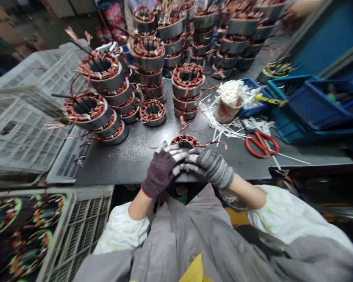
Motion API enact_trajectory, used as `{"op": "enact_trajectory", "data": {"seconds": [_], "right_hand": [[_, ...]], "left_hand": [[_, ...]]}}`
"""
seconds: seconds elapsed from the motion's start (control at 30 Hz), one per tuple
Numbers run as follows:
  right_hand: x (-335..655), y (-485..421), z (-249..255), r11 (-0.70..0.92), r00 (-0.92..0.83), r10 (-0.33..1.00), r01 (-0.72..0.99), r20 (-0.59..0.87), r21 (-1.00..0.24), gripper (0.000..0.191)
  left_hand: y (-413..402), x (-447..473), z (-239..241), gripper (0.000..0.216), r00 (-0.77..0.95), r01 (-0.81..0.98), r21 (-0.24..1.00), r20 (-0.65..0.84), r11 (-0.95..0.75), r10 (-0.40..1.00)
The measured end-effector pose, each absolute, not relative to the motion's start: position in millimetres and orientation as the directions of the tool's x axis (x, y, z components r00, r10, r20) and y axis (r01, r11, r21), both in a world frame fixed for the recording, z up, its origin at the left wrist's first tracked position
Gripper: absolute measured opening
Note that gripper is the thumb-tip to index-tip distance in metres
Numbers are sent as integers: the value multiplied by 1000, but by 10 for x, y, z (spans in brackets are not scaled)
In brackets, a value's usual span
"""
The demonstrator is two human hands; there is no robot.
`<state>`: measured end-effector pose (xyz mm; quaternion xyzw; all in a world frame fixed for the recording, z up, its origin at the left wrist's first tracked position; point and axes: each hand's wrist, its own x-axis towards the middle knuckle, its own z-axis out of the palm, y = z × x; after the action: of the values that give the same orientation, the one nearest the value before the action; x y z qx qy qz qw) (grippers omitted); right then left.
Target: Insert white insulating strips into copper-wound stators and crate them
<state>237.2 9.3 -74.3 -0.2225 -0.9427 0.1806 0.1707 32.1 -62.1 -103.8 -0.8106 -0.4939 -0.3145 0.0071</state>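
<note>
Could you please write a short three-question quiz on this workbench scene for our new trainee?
1. Multiple choice: which thing are the left hand and the right hand both at?
a) a blue bin
b) a copper-wound ring
c) a plastic crate

2. True or false: as the wearer sees it, the red-handled scissors lie to the right of the tub of white sticks.

3. Fill in the gap: the right hand wears a striped ____ glove.

Key: 1. b; 2. true; 3. grey.
</note>
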Motion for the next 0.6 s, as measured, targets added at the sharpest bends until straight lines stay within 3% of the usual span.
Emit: {"op": "enact_trajectory", "data": {"seconds": [0.1,0.17,0.27,0.33,0.47,0.6], "right_hand": [[2425,157,-737,856,-824,477,357,306,-373,33],[2597,359,-686,824,-714,557,411,424,-390,32],[2960,859,-603,654,-321,721,607,614,-451,26],[3134,1241,-588,549,-108,725,686,680,-477,20],[3149,1768,-657,510,-77,778,656,623,-556,22],[3055,1864,-751,467,-6,861,411,509,-783,29]], "left_hand": [[-616,326,-936,38,308,864,215,488,-454,817],[-638,358,-888,36,304,889,160,495,-429,814],[-683,419,-868,32,321,894,109,519,-434,792],[-708,453,-880,31,327,892,102,526,-440,785],[-729,464,-932,33,342,879,114,527,-463,778],[-733,439,-984,32,327,878,125,546,-461,771]]}}
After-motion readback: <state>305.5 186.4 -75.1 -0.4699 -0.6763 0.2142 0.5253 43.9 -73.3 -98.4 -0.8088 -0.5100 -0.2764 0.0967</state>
